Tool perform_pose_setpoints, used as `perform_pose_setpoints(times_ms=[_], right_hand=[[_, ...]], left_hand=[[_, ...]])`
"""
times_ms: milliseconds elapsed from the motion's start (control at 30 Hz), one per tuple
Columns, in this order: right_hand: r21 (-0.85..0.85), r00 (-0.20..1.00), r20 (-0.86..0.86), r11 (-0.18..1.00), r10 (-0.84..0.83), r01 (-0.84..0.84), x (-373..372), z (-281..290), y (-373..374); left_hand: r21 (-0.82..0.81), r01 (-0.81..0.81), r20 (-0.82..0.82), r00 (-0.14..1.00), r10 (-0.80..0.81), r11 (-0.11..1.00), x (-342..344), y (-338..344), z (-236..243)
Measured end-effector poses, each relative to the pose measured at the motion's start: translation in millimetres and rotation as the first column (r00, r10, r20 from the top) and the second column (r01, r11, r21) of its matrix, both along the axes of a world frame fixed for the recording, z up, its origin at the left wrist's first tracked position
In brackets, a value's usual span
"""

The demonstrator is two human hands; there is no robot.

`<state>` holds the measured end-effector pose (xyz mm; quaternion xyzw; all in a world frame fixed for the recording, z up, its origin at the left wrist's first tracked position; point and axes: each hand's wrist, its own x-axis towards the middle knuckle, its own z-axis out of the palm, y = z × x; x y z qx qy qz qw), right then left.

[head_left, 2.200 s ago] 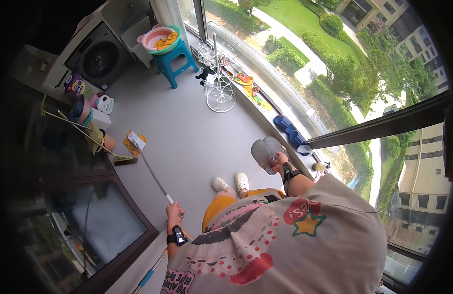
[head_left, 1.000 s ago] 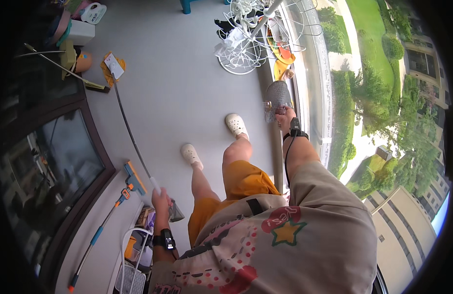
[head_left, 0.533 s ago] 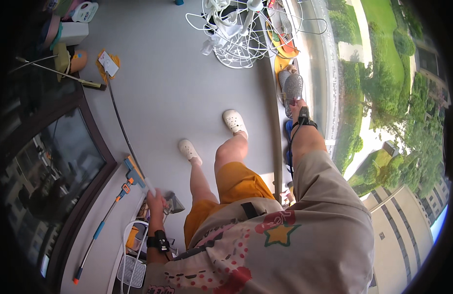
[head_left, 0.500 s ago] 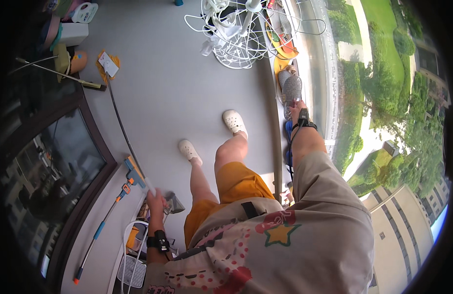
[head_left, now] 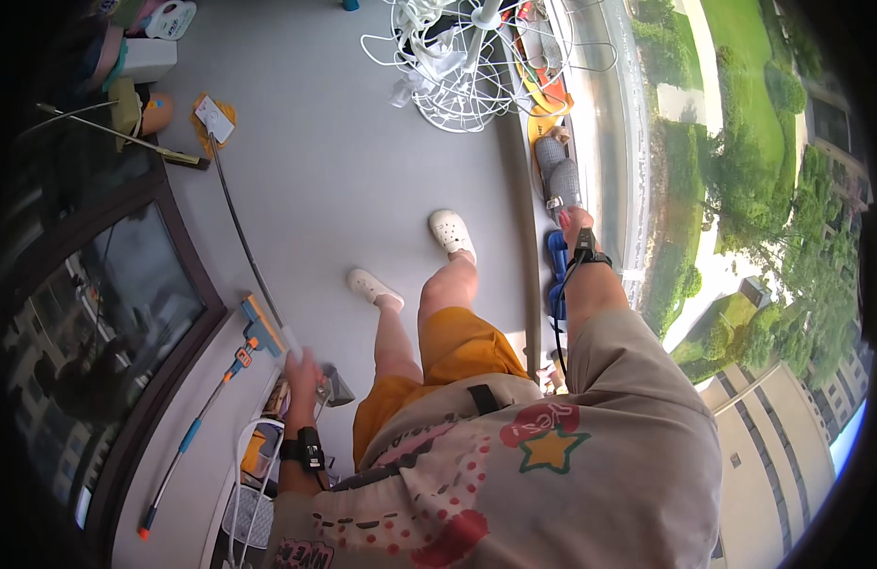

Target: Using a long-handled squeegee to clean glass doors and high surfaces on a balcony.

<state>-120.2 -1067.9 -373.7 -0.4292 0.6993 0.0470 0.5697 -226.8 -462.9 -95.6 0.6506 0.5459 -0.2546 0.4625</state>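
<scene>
My left hand (head_left: 304, 376) is closed around the upper end of a long mop handle (head_left: 237, 223). The pole runs away from me to a flat mop head (head_left: 213, 119), white with an orange-yellow pad, resting on the grey floor. At the right, my right hand (head_left: 577, 226) reaches over a window ledge. Its fingers are pinched at the near end of a grey slipper (head_left: 562, 180), though the grip is partly hidden. Another grey shoe (head_left: 549, 150) lies just beyond it, and blue slippers (head_left: 557, 270) lie nearer me, beside my wrist.
A white wire rack (head_left: 462, 95) with white cloths stands ahead near the ledge, beside yellow and orange footwear (head_left: 544, 114). An orange-and-blue squeegee (head_left: 239, 360) leans along the left wall. A broom (head_left: 177, 159) and a white box (head_left: 149, 59) are far left. A white-framed stool (head_left: 237, 474) stands near left.
My right hand has drawn back slightly toward me, and the grey slipper has tipped down along the ledge. The mop has shifted a little to the right.
</scene>
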Motion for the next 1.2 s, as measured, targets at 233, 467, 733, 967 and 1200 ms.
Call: perform_pose_setpoints(times_ms=[233,467,733,967,1200], right_hand=[[0.265,0.698,0.137,0.653,0.702,-0.709,-24,90,116],[0.352,0.332,0.193,0.25,0.923,-0.902,-4,183,196],[0.091,0.348,0.076,0.342,0.934,-0.935,22,235,289],[0.095,-0.034,0.276,-0.063,0.961,-0.994,8,237,508],[0.338,-0.524,0.382,-0.643,0.761,-0.687,-56,254,738]], left_hand=[[0.045,-0.071,-0.069,0.995,0.074,0.996,27,6,26],[-0.162,-0.142,0.154,0.974,0.168,0.976,-30,66,25],[-0.189,-0.122,0.087,0.986,0.141,0.974,-105,139,56],[-0.131,0.123,-0.008,0.992,-0.126,0.984,-190,186,123],[-0.182,0.058,-0.067,0.995,-0.071,0.982,-211,205,178]])
